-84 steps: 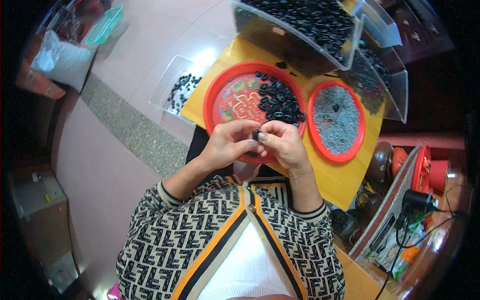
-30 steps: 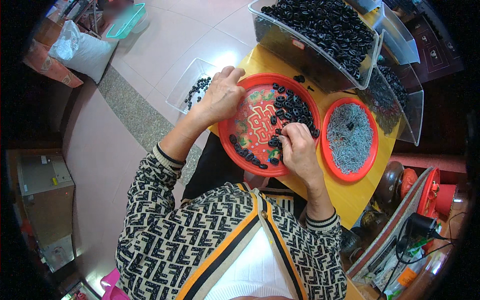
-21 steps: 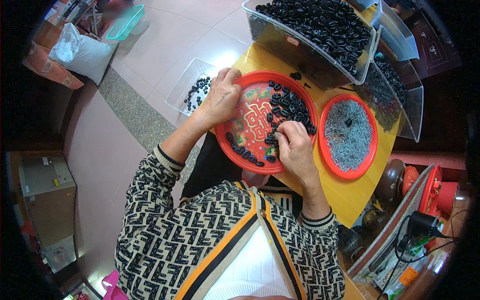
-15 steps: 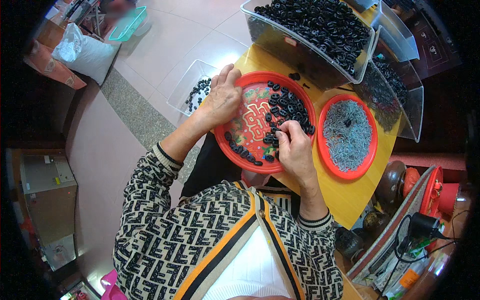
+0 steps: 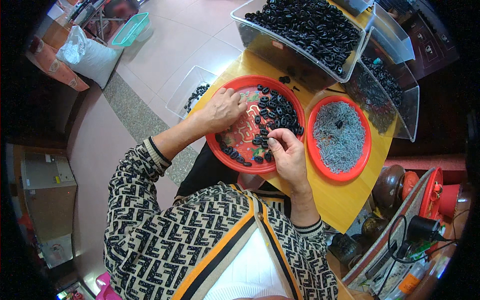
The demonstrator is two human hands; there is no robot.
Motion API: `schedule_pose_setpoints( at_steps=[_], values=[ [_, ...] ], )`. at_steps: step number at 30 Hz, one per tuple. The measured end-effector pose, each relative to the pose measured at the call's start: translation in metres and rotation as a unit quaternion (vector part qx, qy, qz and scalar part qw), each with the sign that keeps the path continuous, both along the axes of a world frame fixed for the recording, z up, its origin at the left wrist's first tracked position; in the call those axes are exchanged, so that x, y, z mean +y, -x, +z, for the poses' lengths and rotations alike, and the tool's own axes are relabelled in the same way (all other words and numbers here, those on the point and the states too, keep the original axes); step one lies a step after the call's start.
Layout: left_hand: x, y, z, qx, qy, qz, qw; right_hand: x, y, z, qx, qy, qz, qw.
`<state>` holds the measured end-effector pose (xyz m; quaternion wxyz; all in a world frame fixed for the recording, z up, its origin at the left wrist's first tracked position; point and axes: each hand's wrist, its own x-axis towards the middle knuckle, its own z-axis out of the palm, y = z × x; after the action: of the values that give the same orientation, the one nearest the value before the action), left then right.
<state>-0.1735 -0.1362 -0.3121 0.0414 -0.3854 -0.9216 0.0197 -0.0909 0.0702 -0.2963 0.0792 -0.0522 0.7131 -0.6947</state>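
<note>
A red round tray (image 5: 252,81) with a patterned base lies before me. Black oval two-holed pieces (image 5: 282,111) heap on its right side, and several more curve along the lower-left rim. Over the tray's left part is my left hand (image 5: 224,109), its fingers curled down; what they hold, if anything, is hidden. My right hand (image 5: 290,156) is at the lower right, thumb and forefinger pinched beside the black pieces. I cannot make out what sits between the fingertips. To the right, a smaller red plate (image 5: 366,137) holds many grey screw-like pieces (image 5: 340,156) and one dark bit.
The yellow tabletop (image 5: 350,197) carries a large clear bin (image 5: 285,54) full of black pieces at the back. Another clear bin (image 5: 412,107) stands far right. Left of the tray, lower down, sits a clear box (image 5: 174,102) with small black pieces. Cables and jars crowd the lower right.
My left hand has moved from the tray's upper-left rim inward over the tray. My right hand stays pinched by the black pieces. The whole view has shifted slightly.
</note>
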Motion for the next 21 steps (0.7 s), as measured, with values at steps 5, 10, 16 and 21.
schedule_pose_setpoints(
  at_steps=[5, 10, 16, 21],
  values=[
    [0.005, 0.001, -0.007, 0.047, -0.06, 0.01, 0.997, 0.004, -0.002, -0.005, -0.057, 0.064, -0.033, 0.996],
    [0.005, -0.014, -0.001, -0.056, -0.307, 0.073, 0.947, 0.008, -0.008, 0.002, -0.112, 0.167, -0.003, 0.98],
    [0.011, -0.044, 0.01, -0.407, -0.639, 0.168, 0.63, -0.003, -0.012, -0.004, -0.071, 0.144, 0.001, 0.987],
    [0.009, -0.063, 0.005, -0.551, -0.726, 0.082, 0.403, -0.025, -0.015, 0.004, -0.08, 0.109, -0.038, 0.99]
  ],
)
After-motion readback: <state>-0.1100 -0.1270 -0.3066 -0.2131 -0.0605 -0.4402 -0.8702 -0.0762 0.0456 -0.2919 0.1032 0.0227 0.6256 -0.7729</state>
